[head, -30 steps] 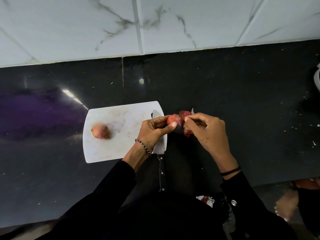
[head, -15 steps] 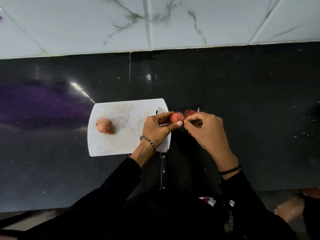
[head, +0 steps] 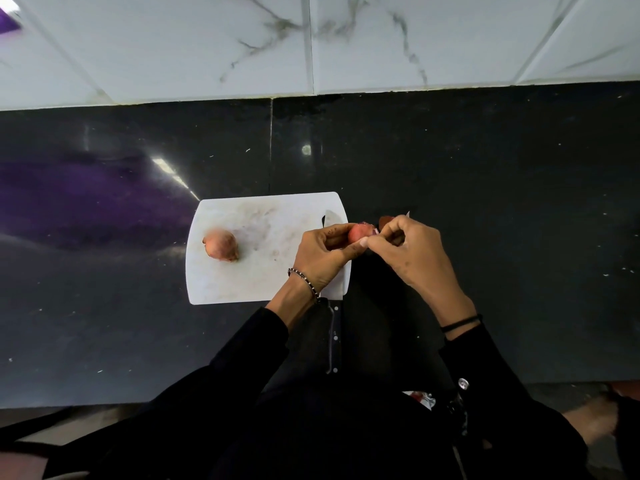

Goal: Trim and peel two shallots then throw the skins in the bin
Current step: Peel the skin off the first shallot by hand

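Observation:
My left hand [head: 322, 252] grips a pinkish shallot [head: 358, 233] between thumb and fingers, just past the right edge of the white cutting board [head: 263, 271]. My right hand [head: 412, 254] pinches a piece of skin at the shallot's right side; a bit of skin [head: 408, 214] sticks up behind its fingers. A second shallot [head: 221, 244], brown skin on, lies on the left part of the board. A knife [head: 334, 327] lies along the board's right edge, blade under my left wrist, dark handle toward me.
The board lies on a dark polished counter [head: 485, 202] with small crumbs scattered on it. White marble-look wall tiles [head: 311, 46] stand behind. The counter's near edge runs just in front of my body. No bin is in view.
Both hands have stayed together on the shallot. Less red skin shows around it now than one second ago. The view has shifted slightly.

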Available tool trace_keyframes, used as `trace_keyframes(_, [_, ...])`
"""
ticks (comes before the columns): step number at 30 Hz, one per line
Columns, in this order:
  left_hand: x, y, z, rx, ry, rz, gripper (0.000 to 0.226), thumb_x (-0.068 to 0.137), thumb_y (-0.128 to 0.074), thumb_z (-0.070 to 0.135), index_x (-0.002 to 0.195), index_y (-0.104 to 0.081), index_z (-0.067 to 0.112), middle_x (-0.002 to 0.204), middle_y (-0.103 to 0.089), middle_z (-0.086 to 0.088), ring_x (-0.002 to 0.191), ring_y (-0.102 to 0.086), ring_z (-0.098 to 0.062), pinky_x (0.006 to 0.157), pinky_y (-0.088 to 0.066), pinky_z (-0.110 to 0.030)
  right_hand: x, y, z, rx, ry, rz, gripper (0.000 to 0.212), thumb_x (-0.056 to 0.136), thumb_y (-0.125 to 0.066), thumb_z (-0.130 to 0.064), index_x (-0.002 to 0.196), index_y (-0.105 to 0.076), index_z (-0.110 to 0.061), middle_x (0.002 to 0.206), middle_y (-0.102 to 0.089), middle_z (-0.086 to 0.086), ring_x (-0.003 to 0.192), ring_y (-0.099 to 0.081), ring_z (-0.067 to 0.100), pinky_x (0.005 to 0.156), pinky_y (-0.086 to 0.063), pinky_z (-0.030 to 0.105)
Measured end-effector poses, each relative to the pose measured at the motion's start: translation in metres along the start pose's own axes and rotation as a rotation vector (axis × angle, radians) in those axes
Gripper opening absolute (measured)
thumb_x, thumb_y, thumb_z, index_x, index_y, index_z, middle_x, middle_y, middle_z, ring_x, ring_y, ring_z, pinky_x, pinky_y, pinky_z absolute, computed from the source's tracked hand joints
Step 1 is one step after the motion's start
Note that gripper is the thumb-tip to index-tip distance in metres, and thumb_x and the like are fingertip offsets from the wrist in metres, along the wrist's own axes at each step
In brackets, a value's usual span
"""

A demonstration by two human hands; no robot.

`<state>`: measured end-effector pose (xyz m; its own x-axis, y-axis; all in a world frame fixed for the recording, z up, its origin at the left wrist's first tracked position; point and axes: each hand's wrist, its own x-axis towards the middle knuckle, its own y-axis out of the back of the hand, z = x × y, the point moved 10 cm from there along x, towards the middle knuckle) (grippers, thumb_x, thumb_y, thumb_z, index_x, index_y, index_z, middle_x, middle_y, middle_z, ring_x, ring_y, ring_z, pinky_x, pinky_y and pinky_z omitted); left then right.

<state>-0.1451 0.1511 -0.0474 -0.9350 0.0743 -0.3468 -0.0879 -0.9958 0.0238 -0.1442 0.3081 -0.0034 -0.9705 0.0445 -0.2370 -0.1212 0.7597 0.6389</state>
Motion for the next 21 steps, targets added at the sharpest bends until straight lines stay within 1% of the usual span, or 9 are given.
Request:
trace_keyframes(3, [0.0, -0.002, -0.005, -0.001, 0.015, 0.001, 0.039, 0.08, -0.077, 0.013, 0.117, -0.068, 0.004, 0.109, -0.073, -0.009, 0.098, -0.07, -0.013, 0.086, -0.056, -0.022, 0.0, -0.001, 0.003, -0.056, 0.008, 0.02, 0.026, 0.084, -0.075, -0.04, 0.086, -0.064, -0.016, 0.083, -0.061, -0.008, 0.074, -0.06, 0.004, 0.059, -0.04, 0.013])
trace_keyframes(6, [0.002, 0.012, -0.016, -0.025, 0.055, 0.087, 0.035, 0.079, -0.08, 0.02, 0.111, -0.072, 0.007, 0.1, -0.075, -0.006, 0.095, -0.072, -0.012, 0.091, -0.056, -0.033, 0.003, 0.012, 0.01, -0.146, 0.014, 0.127, 0.021, 0.085, -0.071, -0.035, 0.082, -0.062, -0.016, 0.09, -0.06, -0.004, 0.082, -0.06, 0.009, 0.068, -0.048, 0.021])
trace_keyframes(8, [0.004, 0.021, -0.02, -0.044, 0.074, 0.125, 0.033, 0.077, -0.082, 0.023, 0.107, -0.074, 0.008, 0.098, -0.076, -0.006, 0.096, -0.072, -0.014, 0.093, -0.056, -0.037, 0.004, 0.023, 0.018, -0.077, -0.032, 0.156, 0.014, 0.086, -0.07, -0.031, 0.084, -0.065, -0.018, 0.091, -0.063, -0.005, 0.083, -0.061, 0.007, 0.068, -0.048, 0.019])
trace_keyframes(10, [0.004, 0.023, -0.021, -0.057, 0.079, 0.135, 0.031, 0.078, -0.081, 0.021, 0.105, -0.075, 0.009, 0.097, -0.076, -0.006, 0.096, -0.071, -0.014, 0.093, -0.055, -0.035, 0.004, 0.023, 0.022, 0.024, -0.055, 0.097, 0.01, 0.088, -0.069, -0.031, 0.09, -0.069, -0.021, 0.088, -0.068, -0.009, 0.08, -0.066, 0.004, 0.068, -0.051, 0.017])
trace_keyframes(12, [0.003, 0.019, -0.018, -0.058, 0.068, 0.128, 0.032, 0.078, -0.081, 0.019, 0.107, -0.074, 0.007, 0.097, -0.076, -0.005, 0.095, -0.071, -0.012, 0.091, -0.055, -0.03, 0.002, 0.015, 0.016, 0.121, -0.02, 0.009, 0.013, 0.091, -0.068, -0.034, 0.098, -0.072, -0.024, 0.088, -0.071, -0.01, 0.081, -0.068, 0.0, 0.07, -0.054, 0.016])
trace_keyframes(14, [0.002, 0.013, -0.014, -0.055, 0.049, 0.107, 0.034, 0.078, -0.08, 0.017, 0.109, -0.073, 0.006, 0.097, -0.076, -0.005, 0.093, -0.072, -0.011, 0.089, -0.055, -0.026, -0.001, 0.007, 0.008, 0.169, 0.04, -0.046, 0.018, 0.091, -0.071, -0.037, 0.104, -0.074, -0.025, 0.094, -0.073, -0.01, 0.085, -0.07, 0.001, 0.074, -0.058, 0.02])
trace_keyframes(16, [0.001, 0.01, -0.011, -0.052, 0.031, 0.09, 0.034, 0.078, -0.081, 0.016, 0.11, -0.072, 0.006, 0.097, -0.075, -0.004, 0.093, -0.072, -0.012, 0.087, -0.056, -0.026, -0.003, 0.004, 0.005, 0.206, 0.07, -0.049, 0.019, 0.09, -0.073, -0.034, 0.106, -0.077, -0.024, 0.094, -0.075, -0.009, 0.083, -0.073, 0.005, 0.08, -0.06, 0.027])
trace_keyframes(18, [0.002, 0.013, -0.01, -0.031, 0.016, 0.103, 0.037, 0.075, -0.082, 0.017, 0.109, -0.072, 0.008, 0.097, -0.076, -0.003, 0.093, -0.072, -0.011, 0.087, -0.056, -0.026, -0.003, 0.004, 0.007, 0.226, 0.061, -0.034, 0.017, 0.089, -0.075, -0.03, 0.104, -0.078, -0.022, 0.089, -0.076, -0.008, 0.08, -0.073, 0.006, 0.083, -0.061, 0.032])
trace_keyframes(21, [0.001, 0.016, -0.009, 0.027, -0.015, 0.124, 0.041, 0.074, -0.084, 0.02, 0.111, -0.072, 0.009, 0.098, -0.075, -0.001, 0.093, -0.071, -0.009, 0.087, -0.056, -0.024, -0.001, 0.001, 0.007, 0.173, 0.037, -0.04, 0.015, 0.089, -0.075, -0.029, 0.101, -0.078, -0.021, 0.083, -0.076, -0.006, 0.075, -0.073, 0.004, 0.082, -0.061, 0.031])
